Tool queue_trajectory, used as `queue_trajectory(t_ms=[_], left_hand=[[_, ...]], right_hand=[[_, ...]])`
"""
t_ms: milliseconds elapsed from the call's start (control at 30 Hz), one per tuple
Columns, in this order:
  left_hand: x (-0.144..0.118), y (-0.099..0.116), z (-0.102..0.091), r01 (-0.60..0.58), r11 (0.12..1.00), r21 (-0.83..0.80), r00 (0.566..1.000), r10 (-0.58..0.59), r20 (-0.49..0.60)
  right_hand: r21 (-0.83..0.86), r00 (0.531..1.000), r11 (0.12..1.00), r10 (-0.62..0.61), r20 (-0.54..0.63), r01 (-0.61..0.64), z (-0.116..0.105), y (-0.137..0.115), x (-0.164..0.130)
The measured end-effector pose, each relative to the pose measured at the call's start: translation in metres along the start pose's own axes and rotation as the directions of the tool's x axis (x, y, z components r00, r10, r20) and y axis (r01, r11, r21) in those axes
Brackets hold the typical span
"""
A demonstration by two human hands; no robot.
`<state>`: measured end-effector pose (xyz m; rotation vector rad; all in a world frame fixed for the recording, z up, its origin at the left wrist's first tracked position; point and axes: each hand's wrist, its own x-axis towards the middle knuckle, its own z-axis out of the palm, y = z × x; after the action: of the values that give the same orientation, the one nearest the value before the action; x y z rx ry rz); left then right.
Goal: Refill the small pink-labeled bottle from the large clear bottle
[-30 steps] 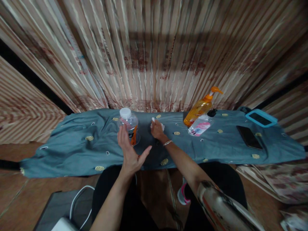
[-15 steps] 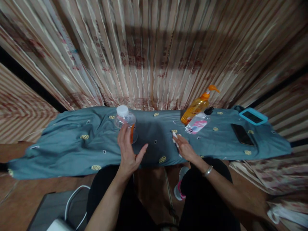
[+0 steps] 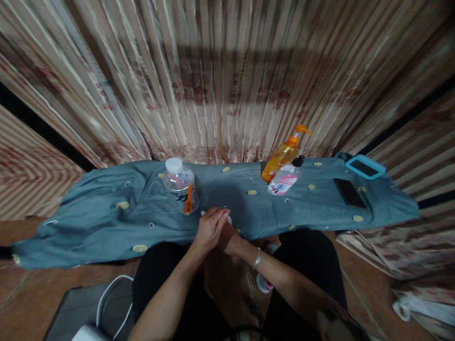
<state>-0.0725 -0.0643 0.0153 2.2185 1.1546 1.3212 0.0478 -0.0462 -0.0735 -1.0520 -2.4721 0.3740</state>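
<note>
1. Together, the left hand (image 3: pixel 209 229) and right hand (image 3: pixel 227 237) meet at the near edge of the grey-blue patterned cloth (image 3: pixel 106 218), the left laid over the right.
2. Both close on a small white crumpled scrap (image 3: pixel 227 219), perhaps tissue; only bits show between the fingers.
3. Forearms converge from below, wrists bent forward, a silver bracelet (image 3: pixel 257 258) on the right.
4. Just beyond stands the clear white-capped plastic bottle (image 3: pixel 179 185), untouched; the orange pump bottle (image 3: pixel 282 155) and black phone (image 3: pixel 349 192) lie well apart.
</note>
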Motion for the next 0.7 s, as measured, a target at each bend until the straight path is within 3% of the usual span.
queue_trajectory(t_ms=[100,200,300,367,433,500,600,700], left_hand=[[-0.001,0.0,-0.005,0.06,0.997,-0.039,0.998,-0.059,0.012],[-0.003,0.003,-0.01,0.097,0.994,-0.052,0.995,-0.096,0.015],[-0.005,0.005,-0.015,0.117,0.992,-0.055,0.993,-0.117,0.017],[-0.006,0.005,-0.017,0.125,0.991,-0.055,0.992,-0.124,0.015],[-0.007,0.005,-0.017,0.124,0.991,-0.053,0.992,-0.124,0.013],[-0.008,0.003,-0.015,0.119,0.991,-0.055,0.993,-0.119,0.011],[-0.009,-0.001,-0.009,0.118,0.991,-0.061,0.993,-0.118,0.007],[-0.008,-0.006,-0.005,0.132,0.989,-0.059,0.991,-0.132,-0.002]], right_hand=[[-0.039,1.0,0.999,-0.01,0.014,0.01,-0.024,0.015,-0.055],[-0.12,0.99,0.983,0.132,-0.054,-0.138,-0.067,0.061,-0.098],[-0.198,0.931,0.914,0.326,-0.165,-0.355,-0.104,0.108,-0.113],[-0.22,0.883,0.862,0.412,-0.222,-0.458,-0.113,0.125,-0.103],[-0.22,0.856,0.834,0.456,-0.244,-0.506,-0.106,0.127,-0.078],[-0.201,0.853,0.835,0.465,-0.238,-0.512,-0.085,0.114,-0.04],[-0.139,0.897,0.891,0.408,-0.168,-0.432,-0.04,0.073,0.016],[-0.034,0.959,0.959,0.278,-0.057,-0.28,-0.005,0.024,0.042]])
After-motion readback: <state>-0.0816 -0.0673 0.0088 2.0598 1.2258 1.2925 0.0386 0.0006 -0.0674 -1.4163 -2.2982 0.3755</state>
